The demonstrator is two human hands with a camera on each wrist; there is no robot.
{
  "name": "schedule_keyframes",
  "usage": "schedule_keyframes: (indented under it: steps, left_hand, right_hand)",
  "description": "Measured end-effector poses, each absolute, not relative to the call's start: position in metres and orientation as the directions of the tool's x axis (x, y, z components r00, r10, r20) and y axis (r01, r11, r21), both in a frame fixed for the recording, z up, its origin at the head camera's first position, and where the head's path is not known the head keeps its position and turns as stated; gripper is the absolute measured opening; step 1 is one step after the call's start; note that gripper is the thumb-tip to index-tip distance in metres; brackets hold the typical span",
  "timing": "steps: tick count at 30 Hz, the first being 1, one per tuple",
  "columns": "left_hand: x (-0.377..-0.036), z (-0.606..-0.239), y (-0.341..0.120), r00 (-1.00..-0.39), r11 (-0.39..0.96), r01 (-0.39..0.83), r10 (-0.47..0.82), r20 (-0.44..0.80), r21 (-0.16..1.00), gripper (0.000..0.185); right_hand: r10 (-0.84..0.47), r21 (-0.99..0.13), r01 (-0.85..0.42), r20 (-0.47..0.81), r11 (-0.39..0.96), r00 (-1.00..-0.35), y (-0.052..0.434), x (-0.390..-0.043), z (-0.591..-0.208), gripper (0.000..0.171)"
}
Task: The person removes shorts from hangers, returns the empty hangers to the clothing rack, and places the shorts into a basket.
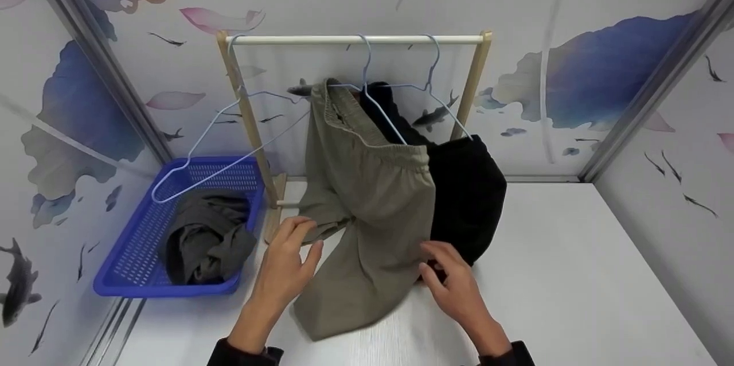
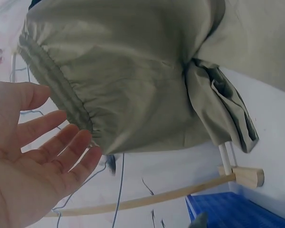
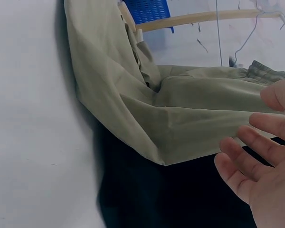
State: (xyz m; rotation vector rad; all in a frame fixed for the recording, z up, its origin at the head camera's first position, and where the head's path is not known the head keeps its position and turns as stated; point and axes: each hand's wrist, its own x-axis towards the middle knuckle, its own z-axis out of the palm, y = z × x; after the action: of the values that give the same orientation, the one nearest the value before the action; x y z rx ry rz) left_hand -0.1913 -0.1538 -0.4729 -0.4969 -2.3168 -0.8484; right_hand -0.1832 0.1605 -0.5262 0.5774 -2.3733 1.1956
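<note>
Olive-khaki trousers [image 1: 378, 211] with an elastic waistband hang from a light-blue hanger [image 1: 367, 62], their legs reaching down to the table. Behind them on the right, a black garment [image 1: 470, 194] hangs from another light-blue hanger [image 1: 433, 67]. My left hand [image 1: 284, 268] is held before the trousers' left side, fingers loosely bent; the left wrist view shows its palm holding nothing. By the trousers' right edge is my right hand [image 1: 456, 285], its relaxed fingers spread and gripping nothing in the right wrist view. Whether its fingertips touch the cloth I cannot tell.
The hangers hook over the white rail [image 1: 298, 40] of a wooden-legged rack. A third hanger [image 1: 166, 199], bare, slants out over a blue basket [image 1: 166, 290] at left, which holds a crumpled dark grey garment [image 1: 209, 240]. Printed panels enclose the white table [image 1: 573, 274].
</note>
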Motion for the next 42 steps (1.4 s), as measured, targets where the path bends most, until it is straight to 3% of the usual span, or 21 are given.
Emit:
schedule_keyframes:
  steps: [10,42]
  left_hand:
    - [-0.194,-0.464,-0.135,-0.78,0.694,0.512,0.128,0.613,0.507,0.031]
    - [-0.217,-0.443,-0.099,-0.789,0.585,0.579,0.228,0.571,0.567,0.036]
  right_hand:
    - [-0.172,-0.576,-0.647,0.666,0.5,-0.726,0.161,-0.193,-0.51,0.033]
    - [-0.141,-0.585,-0.639,0.673,0.5,-0.726,0.172,-0.214,-0.461,0.03]
